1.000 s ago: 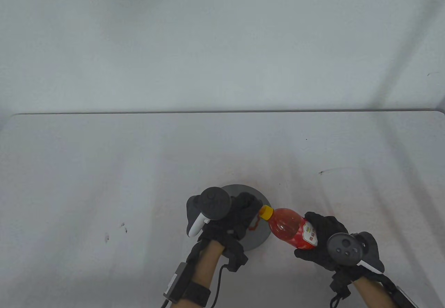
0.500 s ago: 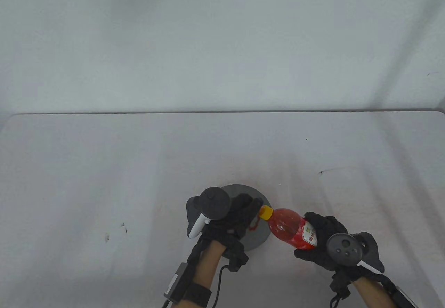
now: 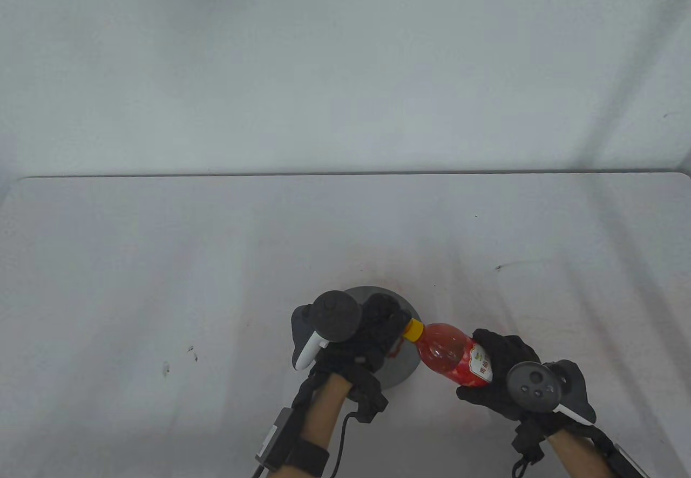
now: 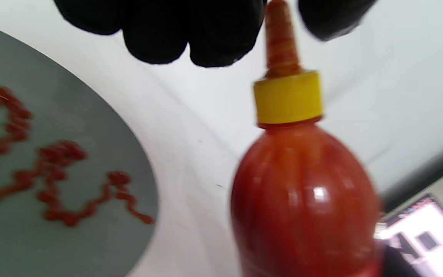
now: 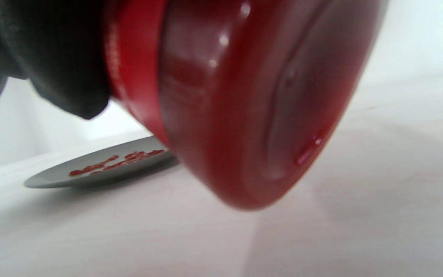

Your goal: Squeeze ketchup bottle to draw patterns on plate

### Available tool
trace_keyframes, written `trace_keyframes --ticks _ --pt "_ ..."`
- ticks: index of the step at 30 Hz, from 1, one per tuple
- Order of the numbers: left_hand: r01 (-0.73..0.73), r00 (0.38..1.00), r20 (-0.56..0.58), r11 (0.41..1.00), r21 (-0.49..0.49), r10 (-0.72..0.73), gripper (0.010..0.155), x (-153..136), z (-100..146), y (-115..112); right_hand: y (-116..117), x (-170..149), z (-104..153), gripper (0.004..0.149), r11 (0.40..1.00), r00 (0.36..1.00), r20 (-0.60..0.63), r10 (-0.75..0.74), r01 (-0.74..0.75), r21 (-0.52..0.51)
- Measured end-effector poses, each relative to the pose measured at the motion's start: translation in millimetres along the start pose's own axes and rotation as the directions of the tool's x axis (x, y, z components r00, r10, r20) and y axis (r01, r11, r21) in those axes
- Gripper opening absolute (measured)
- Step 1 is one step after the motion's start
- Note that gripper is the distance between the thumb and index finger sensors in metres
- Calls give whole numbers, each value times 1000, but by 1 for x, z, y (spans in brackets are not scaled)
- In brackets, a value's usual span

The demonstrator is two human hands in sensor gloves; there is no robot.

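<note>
The ketchup bottle (image 3: 452, 355) is gripped by the right hand (image 3: 502, 375), nozzle just beside the plate (image 3: 402, 373); the left hand (image 3: 372, 332) is curled at the nozzle, its hold unclear. Gentle, steady pressure is advised.

The red ketchup bottle (image 3: 452, 356) (yellow cap) lies tilted in the right hand (image 3: 499, 373), nozzle toward the left hand (image 3: 372, 337) over the squiggle-marked grey plate (image 3: 402, 373).

A lab-style recording setup is showing here: a plain white table (image 3: 216, 262) is standing against a bare white backdrop (image 3: 345, 68), and a lit laptop screen (image 4: 417, 234) is glowing beyond the table's edge
</note>
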State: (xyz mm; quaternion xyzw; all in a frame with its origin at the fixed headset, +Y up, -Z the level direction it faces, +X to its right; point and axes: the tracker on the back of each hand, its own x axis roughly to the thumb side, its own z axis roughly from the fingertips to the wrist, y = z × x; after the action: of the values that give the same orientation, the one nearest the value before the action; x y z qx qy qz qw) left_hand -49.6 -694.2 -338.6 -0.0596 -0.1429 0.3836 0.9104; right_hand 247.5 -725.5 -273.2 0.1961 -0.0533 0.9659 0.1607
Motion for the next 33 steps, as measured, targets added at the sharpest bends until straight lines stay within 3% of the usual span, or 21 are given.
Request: trace_keyframes --ticks 6,17,22,24,30,33 --pt "66 996 -60 998 -19 -67 55 5 -3 -4 1 1 0 95 1000 1000 9 11 -11 8" --pt "-115 981 150 992 -47 121 49 8 -4 -1 -4 -2 0 94 995 994 27 -102 102 4" --pt "-89 972 215 996 -25 92 49 13 -2 5 -5 -2 -1 94 984 984 29 -178 177 22" --pt "-97 977 186 994 -51 105 49 10 -3 4 -5 -2 -1 94 989 989 31 -146 146 15" --pt "-26 998 59 999 32 24 57 5 0 6 -2 2 0 95 996 996 17 -87 87 6" --pt "10 999 -31 1000 12 -9 60 5 -1 3 -2 5 0 95 999 998 27 -51 51 8"
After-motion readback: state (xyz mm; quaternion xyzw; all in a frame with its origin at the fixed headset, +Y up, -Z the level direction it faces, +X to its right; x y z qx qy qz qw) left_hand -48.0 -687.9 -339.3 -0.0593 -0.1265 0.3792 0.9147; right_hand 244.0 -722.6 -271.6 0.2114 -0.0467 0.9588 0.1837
